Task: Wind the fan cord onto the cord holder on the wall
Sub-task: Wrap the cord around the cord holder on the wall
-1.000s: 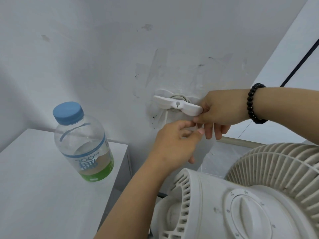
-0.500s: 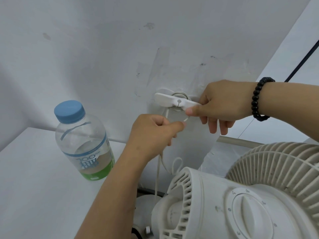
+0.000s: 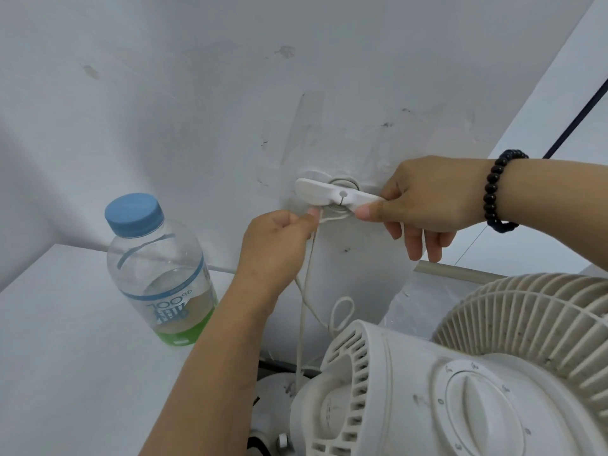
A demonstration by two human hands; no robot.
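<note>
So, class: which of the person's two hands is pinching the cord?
The left hand. It pinches the thin white cord just below the holder, while the right hand, the one with the black bead bracelet, grips the holder's end.

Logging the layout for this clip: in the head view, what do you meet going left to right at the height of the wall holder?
Bottle → left hand pinching the fan cord → cord holder → right hand gripping the holder's right end → bead bracelet.
</note>
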